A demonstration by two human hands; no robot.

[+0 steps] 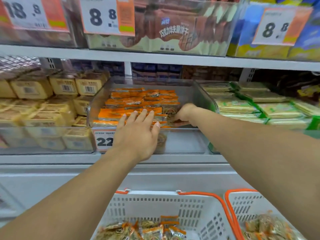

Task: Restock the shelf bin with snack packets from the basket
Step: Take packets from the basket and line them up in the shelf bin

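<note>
A clear plastic shelf bin (204, 99) on the middle shelf holds rows of orange snack packets (138, 101). My left hand (138, 134) lies flat with straight fingers on the front packets at the bin's front lip. My right hand (183, 115) reaches into the bin's front right part and pinches a brown-and-orange snack packet (170, 110) against the row. Below, a white basket (166, 212) with orange handles holds several more of the same packets (147, 231).
A second white basket (245, 205) with packets stands at the lower right. Bins of yellow packs (43, 104) sit to the left and green packs (259, 108) to the right. An upper shelf with price tags (107, 16) overhangs the bin.
</note>
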